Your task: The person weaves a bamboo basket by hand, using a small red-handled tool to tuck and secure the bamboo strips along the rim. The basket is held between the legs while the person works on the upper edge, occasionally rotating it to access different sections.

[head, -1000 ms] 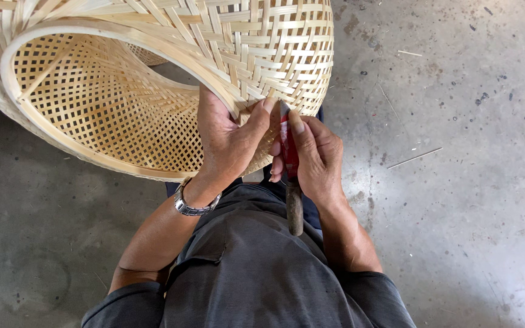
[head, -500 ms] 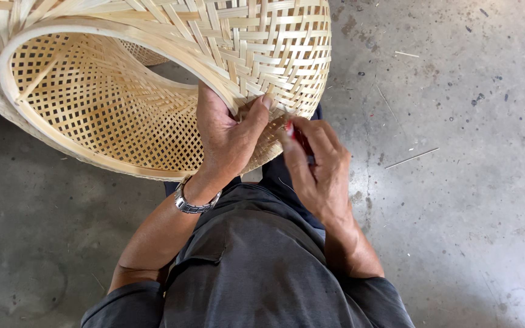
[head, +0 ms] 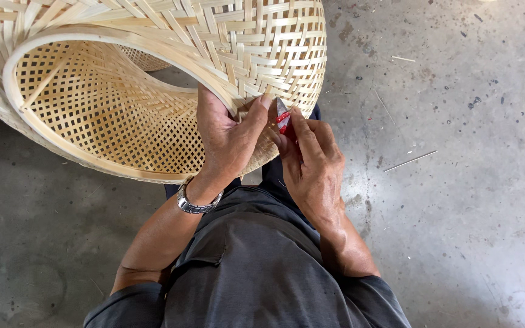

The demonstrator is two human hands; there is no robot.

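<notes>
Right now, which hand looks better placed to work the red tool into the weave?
Probably the right hand: it already pinches the red tool against the woven basket, while the left hand grips the rim.

The woven basket (head: 153, 91) runs off the picture's top and left edges, so its full shape cannot be told. The small red tool (head: 283, 118) is mostly hidden inside the right hand (head: 311, 164). The left hand (head: 226, 136) covers the rim there.
</notes>
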